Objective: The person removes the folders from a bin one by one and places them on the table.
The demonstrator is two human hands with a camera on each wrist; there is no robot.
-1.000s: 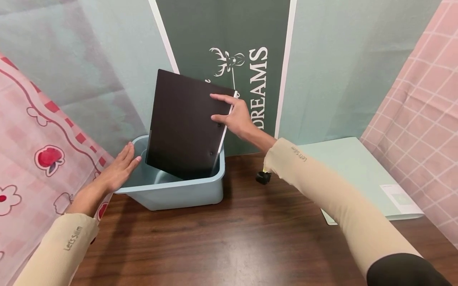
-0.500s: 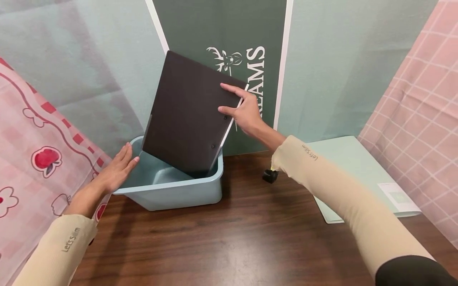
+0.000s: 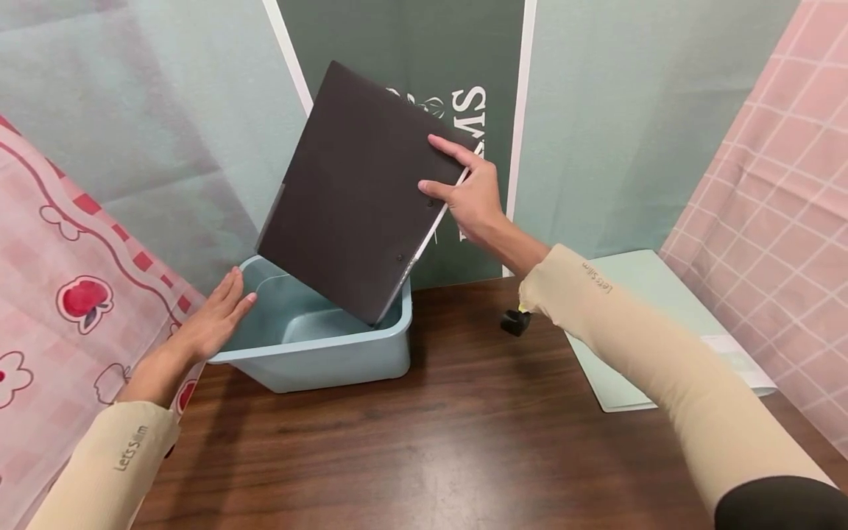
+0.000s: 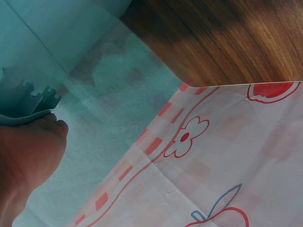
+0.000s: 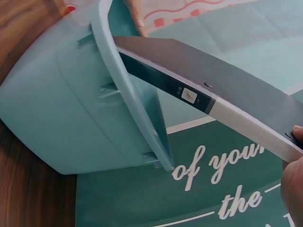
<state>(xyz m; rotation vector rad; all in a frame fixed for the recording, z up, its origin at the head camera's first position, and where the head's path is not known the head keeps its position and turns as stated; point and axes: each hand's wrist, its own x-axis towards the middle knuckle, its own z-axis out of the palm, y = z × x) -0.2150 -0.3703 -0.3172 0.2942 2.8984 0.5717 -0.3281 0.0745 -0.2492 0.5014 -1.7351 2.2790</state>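
Observation:
My right hand (image 3: 480, 195) grips the right edge of a black file folder (image 3: 364, 191), with thumb and one finger on its near face and the others hidden. The folder tilts, its lower right corner inside a blue plastic tub (image 3: 331, 368) and its lower left corner above the tub. In the right wrist view, the folder's spine (image 5: 255, 125) is pale, with a dark labelled band lower down. My left hand (image 3: 215, 316) rests with straight fingers at the tub's left rim; the left wrist view shows only part of this hand (image 4: 33, 151).
A pale green folder (image 3: 636, 287) lies on the wooden table (image 3: 424, 456) at the right, partly behind my right sleeve. A small black piece (image 3: 515, 322) hangs at the right cuff. Fabric curtains (image 3: 79, 294) stand close on the left, back and right.
My right hand has moved up and to the right, drawing the black file folder farther out of the tub and tilting it more. My left hand stays at the rim.

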